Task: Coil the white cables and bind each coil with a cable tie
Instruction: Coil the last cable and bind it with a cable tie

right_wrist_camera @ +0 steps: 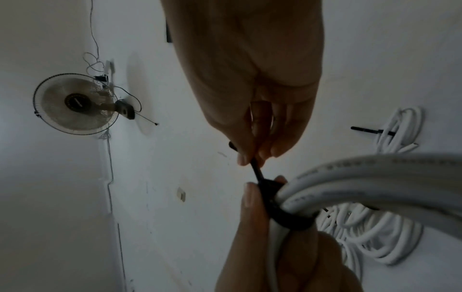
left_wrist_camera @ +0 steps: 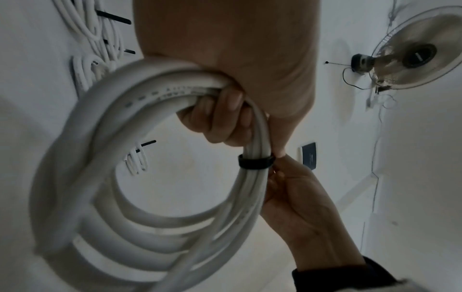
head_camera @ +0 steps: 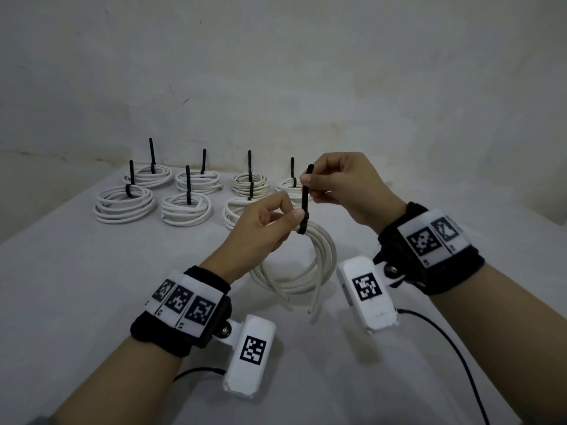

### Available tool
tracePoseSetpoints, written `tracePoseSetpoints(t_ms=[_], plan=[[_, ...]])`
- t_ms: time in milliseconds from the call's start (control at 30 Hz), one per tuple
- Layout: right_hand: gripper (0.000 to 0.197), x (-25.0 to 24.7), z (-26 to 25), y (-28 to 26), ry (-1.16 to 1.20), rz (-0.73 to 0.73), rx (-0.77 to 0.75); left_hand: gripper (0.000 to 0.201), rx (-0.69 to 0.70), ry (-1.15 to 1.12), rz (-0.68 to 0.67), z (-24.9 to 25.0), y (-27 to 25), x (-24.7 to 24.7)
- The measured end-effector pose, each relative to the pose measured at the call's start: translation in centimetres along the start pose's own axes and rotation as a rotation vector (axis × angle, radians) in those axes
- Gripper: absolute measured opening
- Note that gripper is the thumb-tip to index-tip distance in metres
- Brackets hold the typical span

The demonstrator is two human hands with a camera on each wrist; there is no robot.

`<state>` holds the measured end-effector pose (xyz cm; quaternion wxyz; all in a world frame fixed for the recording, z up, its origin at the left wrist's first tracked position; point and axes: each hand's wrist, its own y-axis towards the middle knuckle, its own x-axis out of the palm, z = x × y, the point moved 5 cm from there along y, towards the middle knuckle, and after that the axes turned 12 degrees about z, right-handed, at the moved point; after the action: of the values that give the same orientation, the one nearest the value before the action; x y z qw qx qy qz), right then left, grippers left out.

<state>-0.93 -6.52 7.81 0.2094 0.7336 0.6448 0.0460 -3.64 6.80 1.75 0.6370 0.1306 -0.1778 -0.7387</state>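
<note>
Tightening step. The left hand (head_camera: 264,222) grips the top of the white coil (head_camera: 310,265), which hangs above the table (head_camera: 92,286), thumb pressed at the head of the black cable tie (head_camera: 304,204) looped around its strands. Just above the coil, the right hand (head_camera: 343,185) pinches the tie's upright tail between thumb and fingertips. Behind the coil stand the bound coils (head_camera: 184,194), tails upright. The next move probably calls for a steady upward pull against the braced head until the loop cinches snug.
</note>
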Motion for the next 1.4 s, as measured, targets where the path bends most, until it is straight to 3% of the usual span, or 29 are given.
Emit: tracePoseSetpoints(t_ms=[100,233,333,400,500,600,700,733,800,867,967,1100,1267,1400], plan=[[0.019,0.4,0.5,0.9,-0.033,0.026,-0.010,0.030,0.027,0.070,0.089,-0.3,0.5,-0.5],[0.009,0.7,-0.3,1.2,-0.107,0.082,-0.069,0.020,0.031,0.087,0.330,-0.5,0.4,-1.8],[0.024,1.3,-0.3,-0.6,-0.236,0.126,-0.136,0.022,0.008,-0.027,0.472,-0.4,0.7,-3.1],[0.037,2.8,0.7,-2.8,-0.279,-0.001,-0.106,0.032,-0.083,-0.213,0.431,-0.3,0.8,-3.0],[0.052,4.3,2.0,-5.1,-0.182,-0.124,-0.086,0.036,-0.194,-0.458,0.212,0.5,0.4,-1.4],[0.046,3.7,2.9,-4.9,-0.056,-0.077,-0.082,0.036,-0.092,-0.130,0.140,1.3,0.5,-1.9],[0.033,2.4,3.5,-4.2,0.100,-0.066,0.001,0.031,0.237,0.435,0.361,2.0,0.9,-4.8],[0.032,1.9,3.6,-4.1,0.227,-0.078,0.070,0.032,0.268,0.542,0.402,1.9,1.0,-5.3],[0.039,1.4,3.8,-3.9,0.492,-0.140,0.224,0.037,0.159,0.553,0.348,0.3,1.2,-5.6],[0.042,1.1,3.8,-4.0,0.635,-0.210,0.313,0.040,-0.002,0.391,0.208,-1.3,1.4,-4.7],[0.042,1.0,4.4,-4.1,0.712,-0.258,0.384,0.036,-0.129,0.148,0.124,-1.8,1.1,-3.3],[0.043,0.5,5.4,-3.8,0.751,-0.233,0.435,0.032,-0.198,0.115,0.029,-1.9,0.9,-2.0],[0.033,0.1,6.8,-2.9,0.702,-0.142,0.451,0.035,-0.200,0.193,0.196,-2.7,2.0,-1.5],[0.025,-1.8,8.6,-1.9,0.483,-0.016,0.334,0.034,-0.295,0.162,0.267,-3.4,3.4,-1.1]])
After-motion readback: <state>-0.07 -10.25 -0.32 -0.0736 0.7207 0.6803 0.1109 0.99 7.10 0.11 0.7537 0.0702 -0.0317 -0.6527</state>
